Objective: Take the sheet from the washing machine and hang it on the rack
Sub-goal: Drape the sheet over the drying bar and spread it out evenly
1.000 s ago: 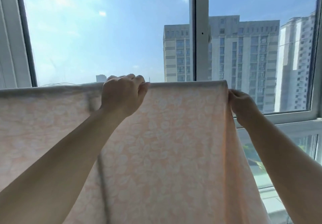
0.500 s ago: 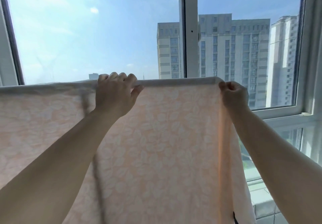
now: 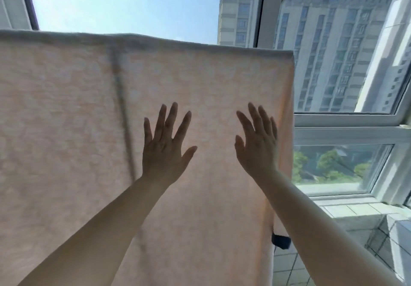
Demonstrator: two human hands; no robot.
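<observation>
- Peach cotton-like sheet (image 3: 77,130), pale leaf or floral print, blurred: hangs folded over a high horizontal bar, filling the left and centre of the frame; its folded top edge runs from the upper left down toward the upper right.
- Rack: hidden by the cloth. Only a dark slanted line showing through the fabric left of centre suggests a strut behind it; the bar itself cannot be seen.
- Left hand (image 3: 164,152): centre of the frame, fingers straight and fanned wide, palm toward the cloth, gripping nothing. Whether the palm touches the fabric cannot be told.
- Right hand (image 3: 258,150): just right of centre, near the sheet's right edge, fingers straight and slightly apart, palm toward the cloth, holding nothing. Contact likewise uncertain.
- Window frame (image 3: 333,127), white: right side of the frame, with tower blocks (image 3: 333,52) and sky beyond, green trees in the lower pane.
- Tiled sill (image 3: 355,216): lower right.
- Small dark object (image 3: 281,241): beside the sheet's right edge, lower right; identity unclear.
- Step in hand, as judged: hanging is essentially done; this looks like smoothing the draped panel flat.
- Next move, as judged: stroke flat palms outward and down to ease out creases, lightly enough that the cloth does not slide off its bar.
</observation>
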